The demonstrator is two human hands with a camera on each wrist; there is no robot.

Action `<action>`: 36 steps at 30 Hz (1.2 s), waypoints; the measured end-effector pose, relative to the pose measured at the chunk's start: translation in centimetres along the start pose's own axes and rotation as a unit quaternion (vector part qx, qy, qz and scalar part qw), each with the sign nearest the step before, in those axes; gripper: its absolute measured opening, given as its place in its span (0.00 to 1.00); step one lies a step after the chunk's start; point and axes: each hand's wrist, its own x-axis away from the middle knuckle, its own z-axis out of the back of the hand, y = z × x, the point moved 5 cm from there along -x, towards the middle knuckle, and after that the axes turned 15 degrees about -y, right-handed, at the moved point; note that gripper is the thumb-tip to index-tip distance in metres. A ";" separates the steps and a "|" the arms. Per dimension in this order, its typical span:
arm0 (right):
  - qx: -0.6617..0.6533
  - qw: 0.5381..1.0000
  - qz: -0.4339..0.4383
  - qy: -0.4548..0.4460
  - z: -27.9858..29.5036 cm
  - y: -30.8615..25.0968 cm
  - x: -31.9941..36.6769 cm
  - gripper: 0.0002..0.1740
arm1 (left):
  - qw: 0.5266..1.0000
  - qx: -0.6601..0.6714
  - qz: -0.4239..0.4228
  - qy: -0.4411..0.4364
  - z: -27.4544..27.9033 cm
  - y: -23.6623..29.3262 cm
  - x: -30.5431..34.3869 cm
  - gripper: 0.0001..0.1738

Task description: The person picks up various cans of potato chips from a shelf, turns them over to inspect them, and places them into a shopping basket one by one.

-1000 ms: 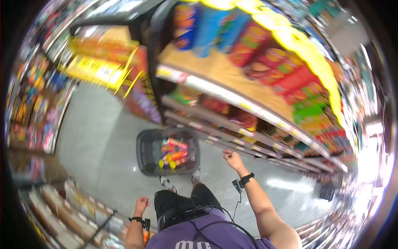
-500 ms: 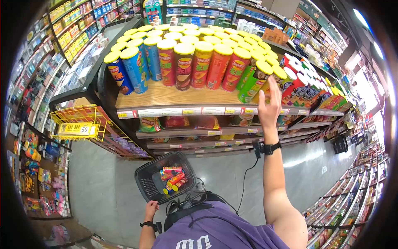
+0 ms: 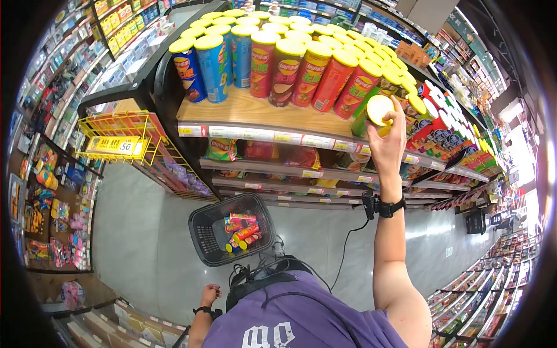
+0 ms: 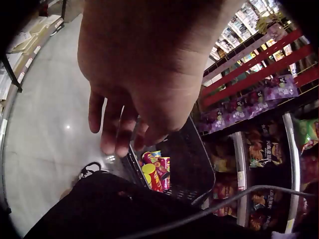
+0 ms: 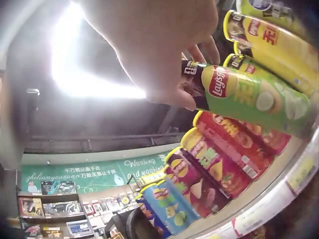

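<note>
My right hand point(image 3: 389, 144) grips a green Lay's chip can point(image 5: 256, 97) near its top, thumb on one side and fingers on the other. In the head view its yellow lid point(image 3: 380, 108) tilts toward me at the shelf's front edge. Rows of other chip cans point(image 3: 288, 72), red, blue and brown with yellow lids, stand behind and to the left of it. My left hand point(image 3: 210, 294) hangs low by my side with loose fingers and holds nothing. Beyond it on the floor sits a dark basket point(image 3: 201, 239) with several chip cans point(image 3: 242, 233) lying in it.
The wooden shelf point(image 3: 243, 110) has a price-label strip point(image 3: 272, 137) along its front. Bagged snacks point(image 3: 260, 151) fill the shelves below. A yellow wire rack point(image 3: 116, 123) juts out on the left end. Stocked racks point(image 3: 487, 284) line the right side of the aisle.
My right hand has gone from waist height up to the shelf and now grips the green can, which leans forward. The left hand has stayed low.
</note>
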 end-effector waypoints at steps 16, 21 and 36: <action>-0.652 0.693 -0.161 -0.261 -5.9 -11.8 2.3 0.23 | 0.995 0.004 -0.096 -0.005 -1.0 5.7 -1.2 0.10; -0.548 0.767 -0.156 -0.296 -7.5 -14.2 3.1 0.22 | 0.996 0.050 -0.077 0.005 0.0 2.6 -1.2 0.09; -0.581 0.705 -0.125 -0.386 -14.3 -19.8 7.6 0.26 | 0.941 0.070 -0.330 -0.037 -1.6 27.6 14.8 0.23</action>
